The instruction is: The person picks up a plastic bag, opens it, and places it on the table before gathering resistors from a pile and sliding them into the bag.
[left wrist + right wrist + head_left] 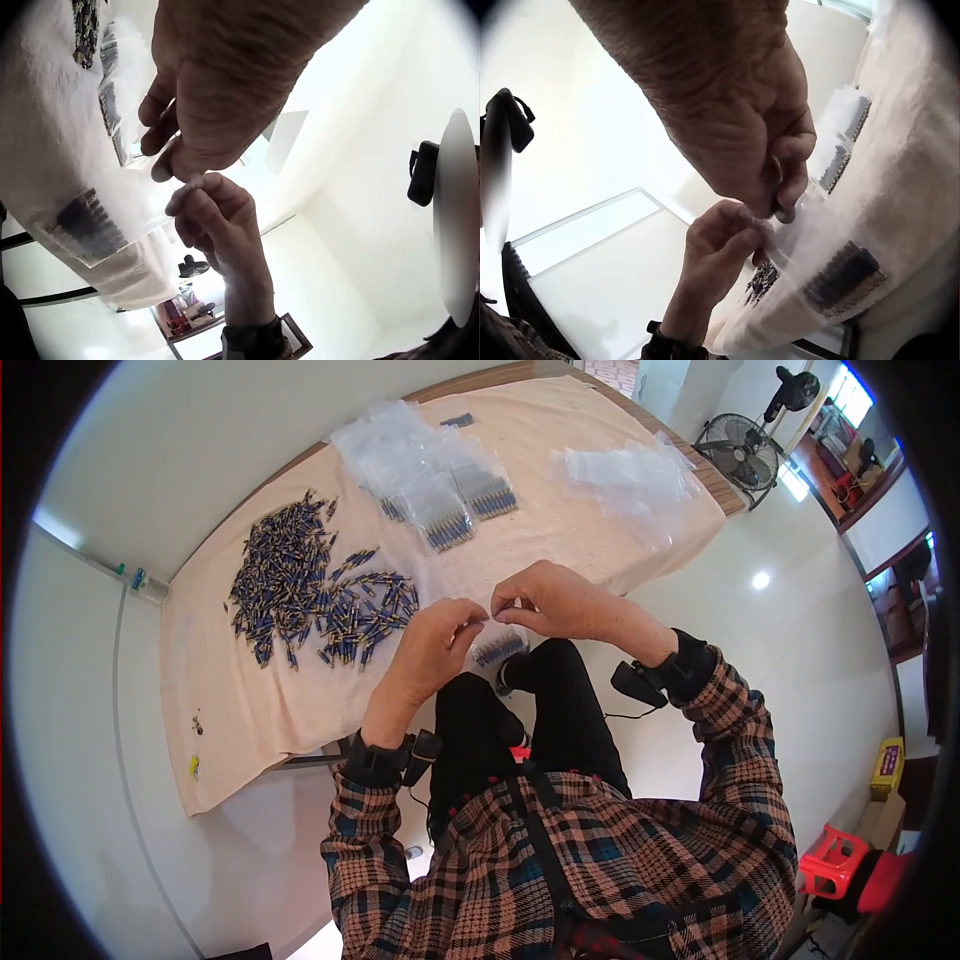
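Observation:
My left hand (425,652) and my right hand (560,600) meet fingertip to fingertip at the table's front edge. Between them they pinch the top edge of a clear plastic bag (844,277). Inside its lower end lies a row of small blue cylindrical parts with brass-coloured ends (498,649). In the left wrist view the bag (90,225) hangs below the fingers, close against the cloth. Curled fingers hide part of the bag's mouth in both wrist views.
On the cloth-covered table (290,710), a big heap of loose blue parts (285,565) spreads at the left, with a smaller group (370,615) beside it. Filled bags (445,525) overlap at the back middle. Flat bags without parts (630,480) lie right. A fan (740,450) stands beyond the table.

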`<state>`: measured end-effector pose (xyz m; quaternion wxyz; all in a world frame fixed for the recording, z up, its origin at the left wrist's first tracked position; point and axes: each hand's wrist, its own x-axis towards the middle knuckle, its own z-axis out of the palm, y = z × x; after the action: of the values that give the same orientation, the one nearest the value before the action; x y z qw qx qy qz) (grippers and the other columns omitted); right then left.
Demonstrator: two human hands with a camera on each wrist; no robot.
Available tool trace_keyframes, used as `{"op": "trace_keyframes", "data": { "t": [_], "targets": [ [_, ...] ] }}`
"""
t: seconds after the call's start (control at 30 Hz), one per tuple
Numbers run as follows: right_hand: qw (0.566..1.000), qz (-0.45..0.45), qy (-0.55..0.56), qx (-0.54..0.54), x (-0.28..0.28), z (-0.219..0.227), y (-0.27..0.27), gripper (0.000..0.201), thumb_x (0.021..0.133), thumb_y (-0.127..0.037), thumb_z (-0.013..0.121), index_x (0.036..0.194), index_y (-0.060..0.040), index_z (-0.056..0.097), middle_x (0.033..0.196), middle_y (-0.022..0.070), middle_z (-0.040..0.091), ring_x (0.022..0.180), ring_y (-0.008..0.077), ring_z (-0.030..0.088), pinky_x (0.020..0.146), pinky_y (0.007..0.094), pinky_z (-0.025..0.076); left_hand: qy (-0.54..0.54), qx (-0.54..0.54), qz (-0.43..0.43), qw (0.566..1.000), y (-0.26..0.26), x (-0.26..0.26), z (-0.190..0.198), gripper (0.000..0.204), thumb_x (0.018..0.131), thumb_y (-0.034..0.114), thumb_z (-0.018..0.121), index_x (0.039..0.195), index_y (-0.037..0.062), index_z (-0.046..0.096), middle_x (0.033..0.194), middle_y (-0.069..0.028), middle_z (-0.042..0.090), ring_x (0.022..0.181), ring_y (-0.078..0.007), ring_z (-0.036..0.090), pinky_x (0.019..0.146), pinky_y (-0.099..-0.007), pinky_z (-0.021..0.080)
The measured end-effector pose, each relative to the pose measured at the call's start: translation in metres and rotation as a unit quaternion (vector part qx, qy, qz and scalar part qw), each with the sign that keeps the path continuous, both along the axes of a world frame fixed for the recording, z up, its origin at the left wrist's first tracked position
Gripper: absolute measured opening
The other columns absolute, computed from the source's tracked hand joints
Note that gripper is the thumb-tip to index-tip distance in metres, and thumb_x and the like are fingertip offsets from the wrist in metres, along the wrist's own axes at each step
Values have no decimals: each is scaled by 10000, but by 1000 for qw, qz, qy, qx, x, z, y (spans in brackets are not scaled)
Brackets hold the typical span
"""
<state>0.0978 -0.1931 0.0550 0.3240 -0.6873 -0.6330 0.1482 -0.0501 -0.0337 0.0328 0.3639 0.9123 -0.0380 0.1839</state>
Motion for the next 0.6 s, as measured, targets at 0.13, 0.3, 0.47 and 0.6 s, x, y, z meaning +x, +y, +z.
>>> {"op": "trace_keyframes", "data": {
  "t": [0.13,0.3,0.47,0.6],
  "targets": [
    [1000,-1,-16,20,4,13,-6,99,811,-111,648,873,-35,653,744,129,645,639,269,605,607,345,474,-48,-27,7,998,-6,2,7,189,800,-47,617,981,5,625,861,-110,650,676,-184,599,586,-261,453],
    [999,-21,-12,25,12,26,-17,105,804,-97,655,877,-23,654,744,117,647,628,254,597,596,324,474,-125,-105,47,985,-19,-10,8,258,793,-66,591,1031,29,622,883,-115,640,678,-194,597,565,-261,448],
    [997,-72,-24,16,34,35,-27,98,807,-77,647,870,-3,650,747,104,653,635,221,601,598,308,478,-134,-78,128,980,-6,-21,-24,265,792,-59,583,1035,38,624,851,-117,624,631,-187,564,548,-267,435],
    [990,-129,-1,52,68,51,-17,88,818,-74,635,850,7,645,748,106,654,646,195,610,601,307,481,-110,-82,121,983,-5,-30,-44,222,788,-33,606,1001,29,622,793,-114,597,601,-208,546,537,-286,428]
  ]
}}
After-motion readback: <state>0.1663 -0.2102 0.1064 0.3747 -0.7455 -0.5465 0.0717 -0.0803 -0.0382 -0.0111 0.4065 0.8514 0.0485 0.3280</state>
